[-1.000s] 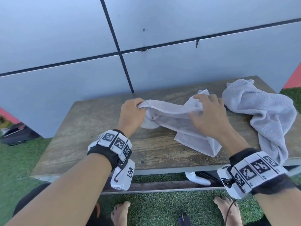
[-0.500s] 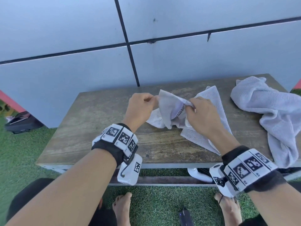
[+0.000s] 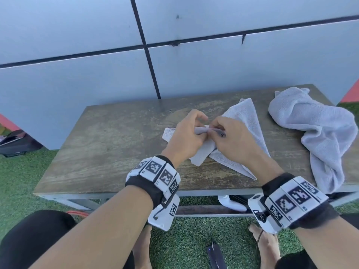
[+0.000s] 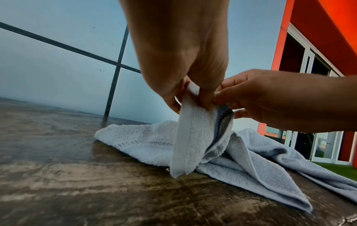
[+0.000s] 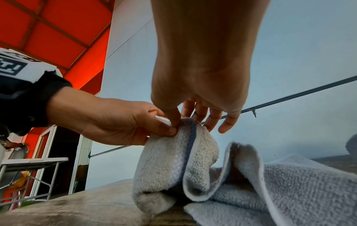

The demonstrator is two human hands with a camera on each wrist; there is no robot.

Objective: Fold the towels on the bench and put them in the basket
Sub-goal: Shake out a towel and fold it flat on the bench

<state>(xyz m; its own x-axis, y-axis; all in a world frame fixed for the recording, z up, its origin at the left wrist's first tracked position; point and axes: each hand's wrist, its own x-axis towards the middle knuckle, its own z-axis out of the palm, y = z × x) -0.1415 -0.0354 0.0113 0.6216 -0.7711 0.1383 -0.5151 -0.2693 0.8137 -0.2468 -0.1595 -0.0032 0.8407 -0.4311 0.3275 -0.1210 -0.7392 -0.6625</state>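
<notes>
Grey towel [image 3: 244, 117] on bench [image 3: 108, 144], pinched corner up, both hands touching

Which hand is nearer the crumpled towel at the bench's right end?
The right hand. It pinches the small towel mid-bench, with bare bench between it and the crumpled towel. The left hand pinches the same edge, one hand farther away.
</notes>
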